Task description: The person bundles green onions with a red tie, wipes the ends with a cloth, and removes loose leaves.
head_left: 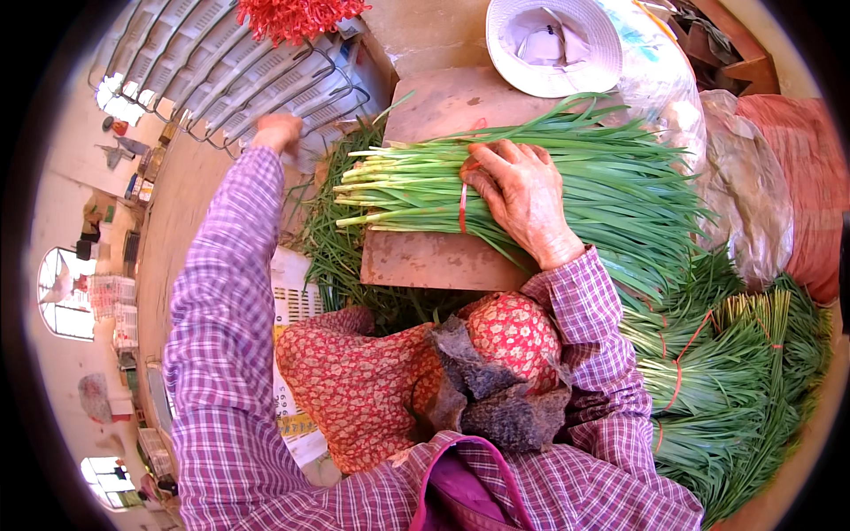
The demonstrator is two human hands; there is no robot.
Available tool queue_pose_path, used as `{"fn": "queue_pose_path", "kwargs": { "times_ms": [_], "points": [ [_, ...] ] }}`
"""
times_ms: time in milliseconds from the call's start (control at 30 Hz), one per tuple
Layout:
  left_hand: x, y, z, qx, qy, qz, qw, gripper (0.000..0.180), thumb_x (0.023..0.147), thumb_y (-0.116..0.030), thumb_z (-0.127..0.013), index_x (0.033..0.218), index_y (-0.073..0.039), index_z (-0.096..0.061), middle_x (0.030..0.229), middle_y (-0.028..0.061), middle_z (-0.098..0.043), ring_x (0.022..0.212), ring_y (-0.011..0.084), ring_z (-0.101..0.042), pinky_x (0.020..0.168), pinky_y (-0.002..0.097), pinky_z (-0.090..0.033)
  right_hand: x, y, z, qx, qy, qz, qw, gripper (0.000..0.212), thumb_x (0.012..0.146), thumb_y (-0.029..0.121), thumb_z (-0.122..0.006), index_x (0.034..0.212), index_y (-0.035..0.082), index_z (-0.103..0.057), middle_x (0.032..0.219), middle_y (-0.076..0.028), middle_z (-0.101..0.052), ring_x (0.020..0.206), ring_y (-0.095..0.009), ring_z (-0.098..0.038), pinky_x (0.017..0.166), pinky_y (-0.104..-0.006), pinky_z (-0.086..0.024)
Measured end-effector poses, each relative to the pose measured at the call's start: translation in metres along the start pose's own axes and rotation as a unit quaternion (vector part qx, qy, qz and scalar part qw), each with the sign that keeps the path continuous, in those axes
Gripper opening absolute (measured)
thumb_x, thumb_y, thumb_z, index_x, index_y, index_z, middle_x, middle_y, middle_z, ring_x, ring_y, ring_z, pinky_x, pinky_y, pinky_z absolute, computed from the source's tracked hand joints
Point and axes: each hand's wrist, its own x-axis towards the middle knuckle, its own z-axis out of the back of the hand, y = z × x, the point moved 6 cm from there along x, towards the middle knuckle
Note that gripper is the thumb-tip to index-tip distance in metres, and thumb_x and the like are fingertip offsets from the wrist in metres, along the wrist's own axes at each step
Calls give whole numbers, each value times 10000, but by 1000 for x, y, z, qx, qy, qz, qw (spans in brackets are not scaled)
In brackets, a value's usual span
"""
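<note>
A large bundle of garlic chives [611, 190] lies across a brown board [425, 261], pale stem ends to the left and green leaves to the right. A red band [462, 208] runs round it near the stems. My right hand [518, 195] rests on top of the bundle, its fingers curled over the stems beside the band. Stretched out to the far left, my left hand [277, 133] looks closed next to a metal wire rack [230, 80]. Its fingers are partly hidden, and what it holds, if anything, does not show.
Loose green trimmings [332, 221] lie left of the board. Red strands [297, 18] hang at the rack's top. A white hat [553, 44] sits beyond the board. More tied chive bundles [708, 389] are piled at the right, near an orange-red sack [801, 177].
</note>
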Motion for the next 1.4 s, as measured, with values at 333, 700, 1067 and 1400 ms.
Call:
{"fn": "queue_pose_path", "kwargs": {
  "times_ms": [333,700,1067,1400],
  "points": [
    [105,-217,39,-337,86,27,937,280,813,-345,-670,897,-80,-699,771,-12,-679,675,93,-609,542,245,-464,-6,-12,2,-25,-8,-9,1000,158,839,267,-652,920,137,-614,880,-65,-596,872,-278,-600,830,-443,-432],
    [131,-243,-4,-356,31,94,929,346,721,-395,-794,815,-67,-734,730,41,-680,632,162,-614,587,311,-489,-9,-9,4,-13,-12,-11,1000,140,834,269,-647,913,155,-633,902,-56,-608,890,-271,-601,865,-449,-422],
    [93,-265,9,-600,67,19,797,213,752,-220,-794,817,-34,-715,748,22,-665,664,124,-574,596,315,-461,-27,-4,14,13,-54,-9,998,139,812,257,-665,884,140,-648,955,-54,-612,953,-272,-576,887,-451,-401],
    [-15,-312,72,-427,-191,-49,883,302,807,-285,-726,925,-7,-727,824,63,-722,742,104,-631,706,282,-500,-55,12,38,58,-114,-92,988,116,765,210,-687,790,98,-673,837,-80,-543,873,-285,-529,824,-437,-387]
  ]
}}
